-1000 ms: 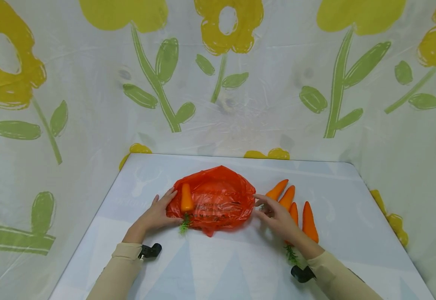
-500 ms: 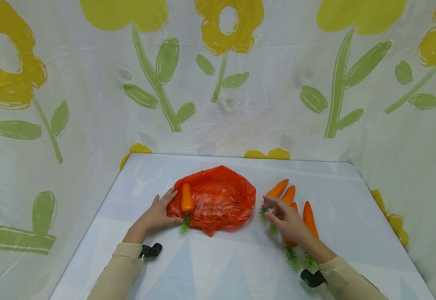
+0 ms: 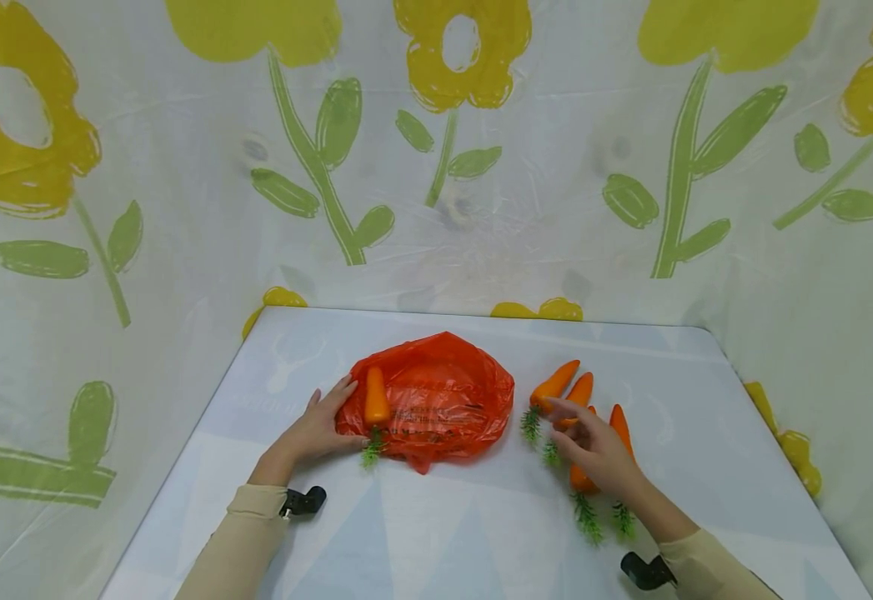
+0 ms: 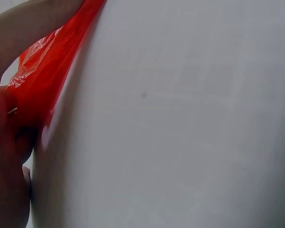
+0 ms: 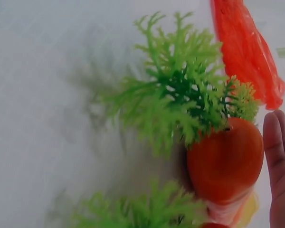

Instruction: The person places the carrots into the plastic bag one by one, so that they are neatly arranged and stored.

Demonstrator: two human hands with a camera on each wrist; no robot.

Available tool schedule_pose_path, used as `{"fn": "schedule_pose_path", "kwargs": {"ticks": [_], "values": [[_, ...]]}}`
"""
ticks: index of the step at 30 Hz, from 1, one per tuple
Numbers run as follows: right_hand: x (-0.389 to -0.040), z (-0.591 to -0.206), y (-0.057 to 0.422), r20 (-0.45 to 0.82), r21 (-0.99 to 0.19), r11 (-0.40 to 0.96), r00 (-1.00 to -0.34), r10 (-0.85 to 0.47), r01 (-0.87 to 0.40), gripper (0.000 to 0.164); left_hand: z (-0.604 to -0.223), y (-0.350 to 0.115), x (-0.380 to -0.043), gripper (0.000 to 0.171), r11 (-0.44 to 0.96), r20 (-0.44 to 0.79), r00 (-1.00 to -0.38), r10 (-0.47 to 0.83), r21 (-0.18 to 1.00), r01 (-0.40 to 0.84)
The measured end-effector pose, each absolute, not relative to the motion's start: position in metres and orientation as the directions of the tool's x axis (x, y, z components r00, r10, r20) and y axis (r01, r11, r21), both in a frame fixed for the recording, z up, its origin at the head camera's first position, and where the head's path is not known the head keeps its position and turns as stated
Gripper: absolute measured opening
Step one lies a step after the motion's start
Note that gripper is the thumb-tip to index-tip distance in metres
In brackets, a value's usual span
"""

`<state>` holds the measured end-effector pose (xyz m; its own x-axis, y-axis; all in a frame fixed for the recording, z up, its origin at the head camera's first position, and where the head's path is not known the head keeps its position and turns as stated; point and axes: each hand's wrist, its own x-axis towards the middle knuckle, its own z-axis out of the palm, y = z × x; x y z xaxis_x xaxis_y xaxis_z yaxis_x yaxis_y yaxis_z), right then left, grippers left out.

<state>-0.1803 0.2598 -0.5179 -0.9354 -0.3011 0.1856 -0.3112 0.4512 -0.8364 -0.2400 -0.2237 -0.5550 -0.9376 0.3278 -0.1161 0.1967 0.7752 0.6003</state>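
Observation:
A red plastic bag (image 3: pixel 474 358) lies with its mouth spread wide on the table. At its left side my left hand (image 3: pixel 319 429) grips the edge, red film showing between thumb and fingers in the left wrist view. One carrot (image 3: pixel 377 400) lies in the bag's left part, green top over the front rim. To the right of the bag, several carrots lie on the table, including a far one (image 3: pixel 554 382) and a right-hand one (image 3: pixel 619 425). My right hand (image 3: pixel 597 446) is over them, holding nothing, fingers extended. In the right wrist view its fingers are beside a carrot (image 5: pixel 225 161).
The pale table (image 3: pixel 436 533) has rounded far corners, and a white curtain (image 3: pixel 541 183) with yellow flowers surrounds it. A black wrist camera (image 3: pixel 305 502) is strapped at the left sleeve, another camera (image 3: pixel 648 571) at the right.
My right hand has moved away from the bag's right edge, rightward over the carrots, uncovering some green tops. The left hand stays on the bag, and the carrot in it has not moved.

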Motion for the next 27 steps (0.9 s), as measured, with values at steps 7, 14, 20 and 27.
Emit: {"fn": "schedule_pose_path", "kwargs": {"ticks": [7, 14, 20, 27], "values": [[-0.179, -0.52, 0.269, 0.199, -0.83, 0.453, -0.932, -0.304, -0.325, 0.049, -0.556, -0.224, -0.24, 0.109, 0.778, -0.119, -0.94, 0.321, 0.599, 0.19], [-0.176, -0.518, 0.277, 0.181, -0.828, 0.472, -0.941, -0.286, -0.303, 0.048, -0.558, -0.225, -0.242, 0.11, 0.78, -0.112, -0.937, 0.331, 0.591, 0.205], [-0.172, -0.515, 0.28, 0.189, -0.809, 0.504, -0.946, -0.264, -0.302, 0.047, -0.559, -0.225, -0.242, 0.11, 0.776, -0.11, -0.936, 0.334, 0.596, 0.207], [-0.168, -0.516, 0.289, 0.246, -0.782, 0.519, -0.936, -0.251, -0.344, 0.047, -0.557, -0.224, -0.241, 0.11, 0.77, -0.106, -0.936, 0.335, 0.603, 0.208]]}}
